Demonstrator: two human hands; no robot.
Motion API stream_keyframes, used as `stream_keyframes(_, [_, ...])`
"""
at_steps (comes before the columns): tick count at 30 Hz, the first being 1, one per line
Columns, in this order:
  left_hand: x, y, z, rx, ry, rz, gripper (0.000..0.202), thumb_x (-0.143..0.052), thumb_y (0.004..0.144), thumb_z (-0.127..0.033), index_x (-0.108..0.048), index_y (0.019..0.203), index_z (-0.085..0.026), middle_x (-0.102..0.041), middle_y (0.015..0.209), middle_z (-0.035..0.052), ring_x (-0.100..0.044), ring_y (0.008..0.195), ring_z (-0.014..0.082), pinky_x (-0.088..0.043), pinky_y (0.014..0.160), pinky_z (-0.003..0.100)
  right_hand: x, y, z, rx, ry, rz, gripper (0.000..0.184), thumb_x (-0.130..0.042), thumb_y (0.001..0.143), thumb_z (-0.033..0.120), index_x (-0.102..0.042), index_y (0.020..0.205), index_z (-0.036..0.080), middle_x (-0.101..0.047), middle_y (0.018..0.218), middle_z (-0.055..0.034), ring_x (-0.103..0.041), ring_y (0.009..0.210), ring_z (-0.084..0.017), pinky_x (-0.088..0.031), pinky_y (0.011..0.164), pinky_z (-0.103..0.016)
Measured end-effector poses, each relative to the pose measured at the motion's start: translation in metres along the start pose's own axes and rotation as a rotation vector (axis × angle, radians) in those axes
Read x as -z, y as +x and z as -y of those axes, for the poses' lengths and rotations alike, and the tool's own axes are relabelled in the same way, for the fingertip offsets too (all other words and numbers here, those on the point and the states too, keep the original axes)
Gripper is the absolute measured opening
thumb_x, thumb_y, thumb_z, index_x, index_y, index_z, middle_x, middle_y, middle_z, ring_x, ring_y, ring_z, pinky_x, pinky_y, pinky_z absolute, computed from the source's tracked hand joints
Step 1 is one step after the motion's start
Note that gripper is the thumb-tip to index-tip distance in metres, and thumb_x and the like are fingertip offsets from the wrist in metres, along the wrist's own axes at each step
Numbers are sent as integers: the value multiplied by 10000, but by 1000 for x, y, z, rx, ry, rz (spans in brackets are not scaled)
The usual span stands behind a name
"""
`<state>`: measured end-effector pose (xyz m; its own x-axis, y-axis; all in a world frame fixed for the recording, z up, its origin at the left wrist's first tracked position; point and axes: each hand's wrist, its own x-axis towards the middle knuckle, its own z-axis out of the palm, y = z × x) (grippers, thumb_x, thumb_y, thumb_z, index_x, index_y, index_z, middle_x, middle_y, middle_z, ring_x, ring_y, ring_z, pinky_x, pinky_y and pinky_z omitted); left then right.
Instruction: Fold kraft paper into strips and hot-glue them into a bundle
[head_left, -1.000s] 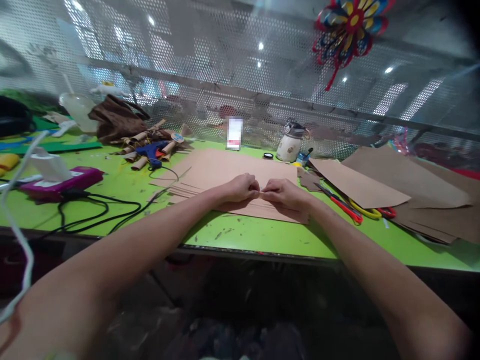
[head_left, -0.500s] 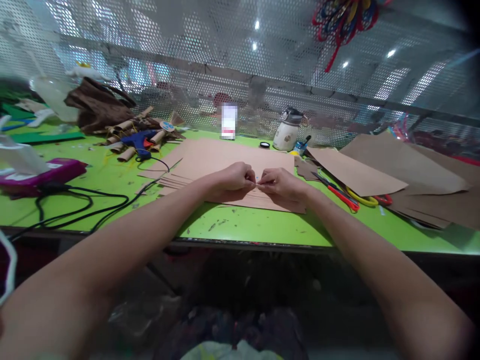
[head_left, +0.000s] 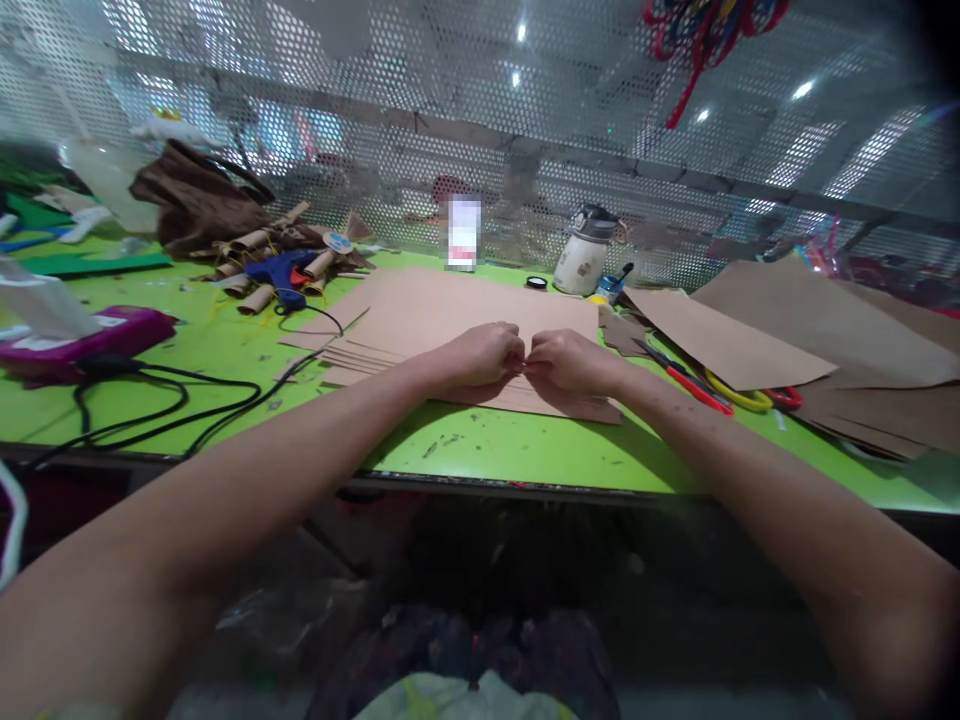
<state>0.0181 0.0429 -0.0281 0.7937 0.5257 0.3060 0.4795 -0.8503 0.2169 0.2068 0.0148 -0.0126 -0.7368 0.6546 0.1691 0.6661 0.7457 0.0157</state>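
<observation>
My left hand point(head_left: 491, 352) and my right hand point(head_left: 568, 360) meet fingertip to fingertip over a stack of tan kraft paper sheets point(head_left: 442, 305). The fingers of both are closed in a pinch. Whatever lies between the fingertips is too small to make out. Under the wrists, the stack's near edge shows several layered sheets, fanned out toward the left. Both hands rest low, close to the paper's surface.
Left are a blue glue gun point(head_left: 283, 275), paper rolls point(head_left: 259, 298), a brown bag point(head_left: 199, 195), a purple power strip point(head_left: 112, 345) and black cables point(head_left: 217, 385). Right are a white bottle point(head_left: 581, 260), a red-handled knife point(head_left: 697, 390), scissors point(head_left: 750, 398) and more brown paper point(head_left: 832, 320).
The view has shifted slightly, so the table's contents sit a little differently. My hands keep their pinch over the paper, with the fingertips now curled closer together.
</observation>
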Motion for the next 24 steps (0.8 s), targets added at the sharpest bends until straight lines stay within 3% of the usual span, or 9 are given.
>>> stream_keyframes(9, [3,-7,-8,-95,-11,-38,182,-487,824,-215,-623,725,-148,-508,766,57,-471,717,148,-345,661,264,-3,-9,0,33,-21,-24,255,-445,870,199,-695,904,161,-597,866,-86,-529,741,-177,-397,676,-286])
stream_keyframes(19, [9,-16,-20,-200,181,-89,213,-440,841,-224,-594,719,-142,-513,803,80,-480,788,179,-374,701,288,-10,-22,5,5,42,-171,222,-447,887,210,-658,854,150,-545,830,-81,-499,781,-185,-394,672,-280])
stream_keyframes(24, [11,-16,-19,-204,231,-92,220,-429,852,-225,-595,730,-148,-529,809,76,-493,771,167,-386,692,279,-7,-24,0,-48,41,-171,213,-471,878,203,-673,846,143,-568,809,-77,-521,761,-179,-398,672,-275])
